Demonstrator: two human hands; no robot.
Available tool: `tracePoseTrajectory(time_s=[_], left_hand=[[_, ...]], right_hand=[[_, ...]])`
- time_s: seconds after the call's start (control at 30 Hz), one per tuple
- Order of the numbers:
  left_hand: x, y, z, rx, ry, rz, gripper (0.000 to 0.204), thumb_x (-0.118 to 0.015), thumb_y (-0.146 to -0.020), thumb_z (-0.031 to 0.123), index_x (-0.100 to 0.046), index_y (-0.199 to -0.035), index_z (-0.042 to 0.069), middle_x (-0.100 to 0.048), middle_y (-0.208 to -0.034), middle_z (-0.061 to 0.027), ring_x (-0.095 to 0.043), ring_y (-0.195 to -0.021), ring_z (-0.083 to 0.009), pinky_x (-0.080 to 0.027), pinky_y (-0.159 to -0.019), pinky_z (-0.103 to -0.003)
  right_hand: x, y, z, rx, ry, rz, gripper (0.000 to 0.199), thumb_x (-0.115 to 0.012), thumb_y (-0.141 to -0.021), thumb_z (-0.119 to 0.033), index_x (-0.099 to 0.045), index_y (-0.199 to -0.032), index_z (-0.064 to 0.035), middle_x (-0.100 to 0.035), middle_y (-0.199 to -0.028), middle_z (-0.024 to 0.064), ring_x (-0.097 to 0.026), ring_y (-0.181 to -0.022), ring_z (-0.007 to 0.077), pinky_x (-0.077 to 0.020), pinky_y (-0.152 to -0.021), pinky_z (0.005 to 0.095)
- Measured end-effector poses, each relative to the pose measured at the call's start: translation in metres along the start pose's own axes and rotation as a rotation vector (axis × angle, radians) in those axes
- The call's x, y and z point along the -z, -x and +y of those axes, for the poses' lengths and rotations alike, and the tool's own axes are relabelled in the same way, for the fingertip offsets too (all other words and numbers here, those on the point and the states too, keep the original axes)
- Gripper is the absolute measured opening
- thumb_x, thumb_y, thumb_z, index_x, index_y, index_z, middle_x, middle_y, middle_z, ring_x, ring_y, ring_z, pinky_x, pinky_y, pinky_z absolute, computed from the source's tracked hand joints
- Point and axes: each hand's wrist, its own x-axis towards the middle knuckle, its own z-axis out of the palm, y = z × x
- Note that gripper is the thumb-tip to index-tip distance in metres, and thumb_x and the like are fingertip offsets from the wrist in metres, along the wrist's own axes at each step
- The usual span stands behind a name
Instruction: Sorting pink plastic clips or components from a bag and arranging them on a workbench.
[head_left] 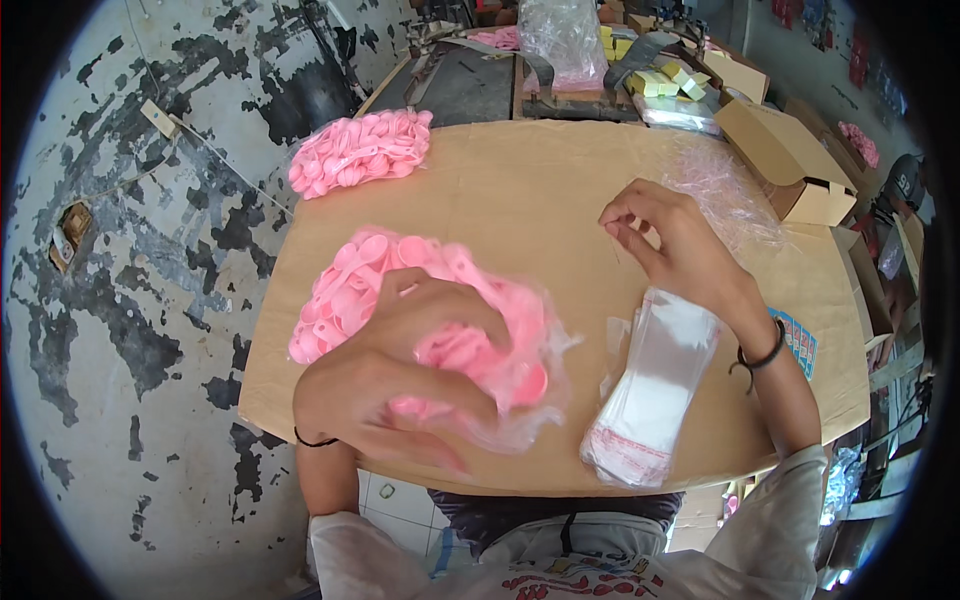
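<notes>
Pink plastic discs (345, 290) lie heaped in a clear bag (530, 400) at the near left of the table (520, 190), and the left hand (400, 385) is pushed into that heap, fingers curled down among the discs; it is blurred, so whether it has closed on any of them I cannot tell. The right hand (665, 235) is raised over the middle right of the table, well apart from the heap, thumb and fingertips pinched together on something too thin and clear to make out. Just beneath its wrist, at the near right, lies a stack of clear sleeves (650, 395) with a red strip along their near end, and beside the stack a small blue printed sheet (800, 340) sits by the table's right edge. A second heap of pink discs (360, 150) lies at the far left corner, apart from the first. Crumpled clear film (725, 190) lies at the far right. Brown cardboard or paper covers the tabletop. Open cardboard boxes (790, 165) stand past the right edge, and behind the table a dark bench (460, 85) carries yellow blocks (665, 80) and another clear bag (560, 35). On the left the grey floor (130, 300) is patchy and stained. Both forearms come in from the lower edge, each with a dark band at the wrist, and the person's white top is cut off at the bottom. Things at the far right rim are too bent and dim to tell.
</notes>
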Motion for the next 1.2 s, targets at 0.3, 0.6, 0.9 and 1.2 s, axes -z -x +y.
tracePoseTrajectory(time_s=[0.3, 0.6, 0.9, 1.2], left_hand=[[-0.015, 0.085, -0.035, 0.742, -0.574, 0.174, 0.064, -0.073, -0.079, 0.045, -0.062, -0.134, 0.015, -0.047, -0.151, -0.0136, -0.037, -0.143, -0.0356, -0.022, -0.118, -0.056], [0.013, 0.147, -0.052, 0.837, -0.739, 0.393, 0.05, -0.068, -0.089, 0.04, -0.063, -0.133, 0.017, -0.05, -0.148, -0.0154, -0.04, -0.142, -0.0333, -0.026, -0.118, -0.048], [0.012, 0.149, -0.053, 0.842, -0.752, 0.399, 0.049, -0.067, -0.089, 0.039, -0.063, -0.134, 0.018, -0.05, -0.149, -0.0141, -0.039, -0.142, -0.0331, -0.027, -0.116, -0.048], [0.013, 0.15, -0.052, 0.855, -0.75, 0.395, 0.05, -0.066, -0.089, 0.04, -0.063, -0.134, 0.018, -0.05, -0.149, -0.0138, -0.039, -0.142, -0.0328, -0.027, -0.116, -0.047]], right_hand=[[-0.046, 0.015, -0.077, 0.375, -0.292, -0.461, 0.037, -0.066, -0.073, 0.003, -0.065, -0.11, 0.0041, -0.065, -0.115, 0.0193, -0.065, -0.103, 0.0347, -0.0535, -0.091, 0.0398], [-0.053, -0.003, -0.068, 0.329, 0.003, -0.304, 0.038, -0.068, -0.084, -0.011, -0.061, -0.12, -0.0026, -0.061, -0.126, 0.0129, -0.06, -0.114, 0.0311, -0.0511, -0.097, 0.0382], [-0.044, -0.005, -0.065, 0.306, -0.045, -0.226, 0.019, -0.068, -0.087, -0.014, -0.069, -0.103, -0.0045, -0.068, -0.104, 0.0108, -0.064, -0.101, 0.0292, -0.0516, -0.092, 0.0381], [-0.045, -0.009, -0.065, 0.311, -0.101, -0.212, 0.018, -0.065, -0.088, -0.007, -0.07, -0.104, -0.0027, -0.069, -0.102, 0.0125, -0.064, -0.099, 0.0302, -0.0517, -0.09, 0.0389]])
